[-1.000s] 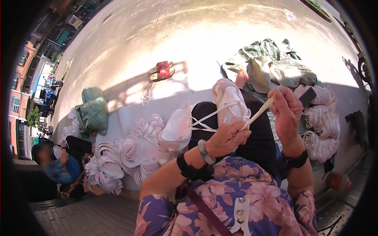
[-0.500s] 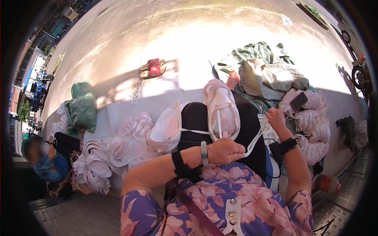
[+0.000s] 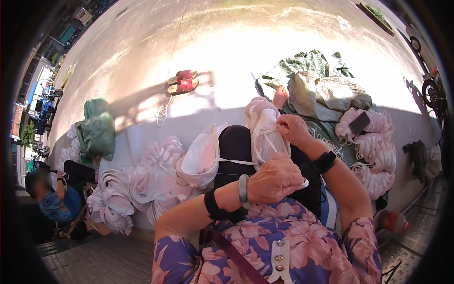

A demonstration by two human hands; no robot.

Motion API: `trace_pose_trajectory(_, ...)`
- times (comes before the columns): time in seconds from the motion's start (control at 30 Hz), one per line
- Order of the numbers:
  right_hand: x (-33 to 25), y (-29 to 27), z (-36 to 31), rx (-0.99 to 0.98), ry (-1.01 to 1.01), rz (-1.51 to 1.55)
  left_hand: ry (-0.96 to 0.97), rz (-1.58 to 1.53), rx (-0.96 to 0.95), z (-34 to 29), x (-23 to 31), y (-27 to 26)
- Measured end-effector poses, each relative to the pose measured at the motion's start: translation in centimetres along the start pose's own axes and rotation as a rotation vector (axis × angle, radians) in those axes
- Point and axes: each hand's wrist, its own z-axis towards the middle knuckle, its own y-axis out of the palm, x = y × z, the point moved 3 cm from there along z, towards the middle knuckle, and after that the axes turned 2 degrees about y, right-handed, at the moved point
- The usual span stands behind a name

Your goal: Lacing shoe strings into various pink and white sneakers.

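Observation:
A white and pink shoe upper [image 3: 257,118] lies lengthwise over my dark-clad thighs, with a white shoelace [image 3: 272,142] partly threaded across its front. My right hand [image 3: 295,130] is at the upper's right edge, fingertips pinched on the lace beside the eyelets. Nearer to me, my left hand [image 3: 274,180] is closed in a fist over the upper's near end; a white lace end pokes out of its right side. A second pale upper [image 3: 198,161] rests by my left thigh, joined to the first by a lace stretched between them.
Bundles of stacked pale uppers [image 3: 158,175] lie to the left, more bundles [image 3: 378,151] to the right with a dark phone [image 3: 359,122] on top. Also around are a green sack [image 3: 96,128], crumpled sacks [image 3: 326,92], red sandals [image 3: 183,85] and another person [image 3: 59,199] seated at far left.
My right hand has moved left and away from me, from out at the right to the upper's lacing. My left fist has shifted slightly right, and the long lace loop between the hands is gone.

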Motion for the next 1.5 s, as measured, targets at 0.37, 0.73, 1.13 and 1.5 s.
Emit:
trace_pose_trajectory(0.37,1.3,1.0,-0.3,0.036,0.18,0.298,0.024,0.034,0.028,-0.6,-0.2,0.6)
trace_pose_trajectory(0.73,2.4,1.8,-1.0,-0.055,0.385,0.799,-0.065,-0.072,0.043,0.3,-0.5,0.8)
trace_pose_trajectory(1.13,0.4,-0.5,0.1,0.194,0.056,-0.111,-0.064,-0.015,-0.072,-0.1,-0.7,1.8)
trace_pose_trajectory(1.5,2.3,1.6,-0.2,0.048,0.299,0.371,0.043,0.051,0.02,0.2,-0.2,1.1)
